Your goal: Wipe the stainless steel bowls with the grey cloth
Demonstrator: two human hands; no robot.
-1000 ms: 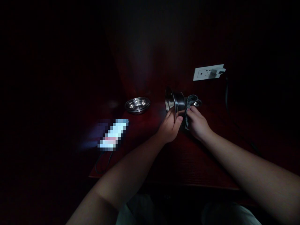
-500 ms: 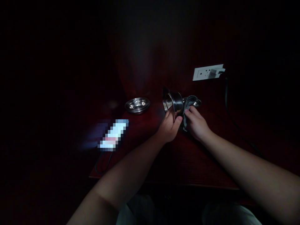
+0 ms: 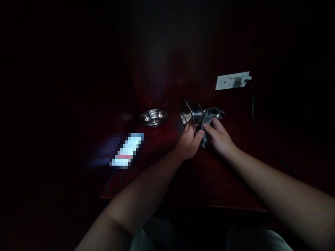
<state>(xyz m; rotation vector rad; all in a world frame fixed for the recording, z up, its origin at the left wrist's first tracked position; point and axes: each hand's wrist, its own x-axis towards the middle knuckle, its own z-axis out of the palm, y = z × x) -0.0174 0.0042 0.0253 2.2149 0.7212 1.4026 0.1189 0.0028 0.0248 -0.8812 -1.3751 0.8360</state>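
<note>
In dim light, my left hand (image 3: 188, 141) grips a small steel bowl (image 3: 190, 111) by its rim, tilted on its side with the opening turned left. My right hand (image 3: 219, 138) holds a grey cloth (image 3: 207, 120) pressed against the bowl's outer side. Behind the cloth, the rim of another steel dish (image 3: 220, 113) shows on the dark red table (image 3: 209, 181).
A stack of shallow steel bowls (image 3: 153, 117) sits left of my hands. A lit phone screen (image 3: 127, 150) with a cable lies near the table's left edge. A white power strip (image 3: 232, 81) with a plug and black cord lies at the back right.
The bowl in my left hand has turned and shifted slightly left, its opening facing more toward me. My right hand with the cloth followed along the bowl's outside.
</note>
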